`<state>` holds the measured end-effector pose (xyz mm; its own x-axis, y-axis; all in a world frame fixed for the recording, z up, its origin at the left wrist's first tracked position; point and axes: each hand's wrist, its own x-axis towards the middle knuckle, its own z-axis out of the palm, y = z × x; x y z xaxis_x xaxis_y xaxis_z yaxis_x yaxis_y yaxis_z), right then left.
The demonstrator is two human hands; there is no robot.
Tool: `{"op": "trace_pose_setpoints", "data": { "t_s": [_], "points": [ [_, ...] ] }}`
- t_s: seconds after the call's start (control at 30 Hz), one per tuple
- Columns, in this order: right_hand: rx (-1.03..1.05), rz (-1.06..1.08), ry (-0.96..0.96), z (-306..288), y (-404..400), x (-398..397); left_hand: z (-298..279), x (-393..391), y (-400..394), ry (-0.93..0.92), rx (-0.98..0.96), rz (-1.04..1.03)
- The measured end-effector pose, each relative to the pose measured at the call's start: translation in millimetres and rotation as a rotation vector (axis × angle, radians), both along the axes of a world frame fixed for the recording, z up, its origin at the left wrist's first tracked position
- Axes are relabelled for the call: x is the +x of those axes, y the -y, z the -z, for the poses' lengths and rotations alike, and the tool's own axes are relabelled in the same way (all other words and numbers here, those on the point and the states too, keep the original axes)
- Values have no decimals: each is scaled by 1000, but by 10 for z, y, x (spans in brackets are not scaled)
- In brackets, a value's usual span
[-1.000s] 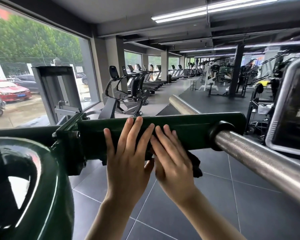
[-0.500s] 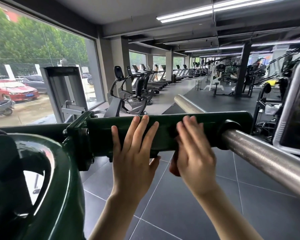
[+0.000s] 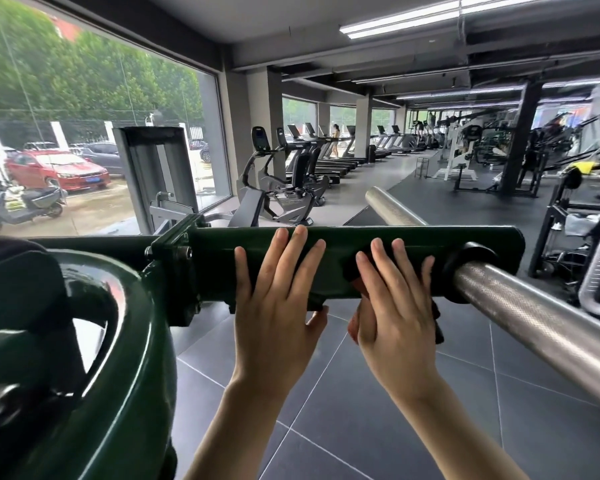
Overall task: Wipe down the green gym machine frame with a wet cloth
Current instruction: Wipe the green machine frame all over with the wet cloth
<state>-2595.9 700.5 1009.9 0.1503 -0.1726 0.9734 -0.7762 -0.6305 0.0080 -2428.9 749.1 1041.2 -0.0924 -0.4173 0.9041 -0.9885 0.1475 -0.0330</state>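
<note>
A dark green horizontal beam of the gym machine frame (image 3: 465,244) runs across the middle of the head view. My left hand (image 3: 274,306) lies flat against its near face with straight fingers, thumb under the lower edge. My right hand (image 3: 395,313) presses a dark cloth (image 3: 437,323) against the beam, fingers straight; only the cloth's edges show around my palm and fingers. A knurled steel bar (image 3: 541,323) passes through a black collar at the beam's right end.
A green weight plate (image 3: 129,358) fills the lower left, close to me. A bolted bracket (image 3: 174,251) joins the beam at its left end. Grey floor tiles lie below. Treadmills, bikes and racks stand further back, and a black-framed machine part is at the right edge.
My right hand has slid to the right along the beam with the cloth, away from my left hand, which has stayed in about the same place.
</note>
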Motion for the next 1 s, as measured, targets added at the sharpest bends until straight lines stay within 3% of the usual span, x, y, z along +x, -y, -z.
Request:
{"op": "trace_pose_setpoints", "data": {
  "t_s": [0.2,0.47,0.77,1.0],
  "points": [
    [42,-131,-11,-62,-70,-57,-32,-64,-185,3,72,-49],
    [84,-376,0,-195,-275,123,-169,-242,-820,21,109,-270],
    [90,-729,-8,-300,-579,502,-409,-472,-1787,171,198,-703],
    [155,-978,17,-291,-1140,886,-419,-497,-2580,98,272,-1048]
  ]
}}
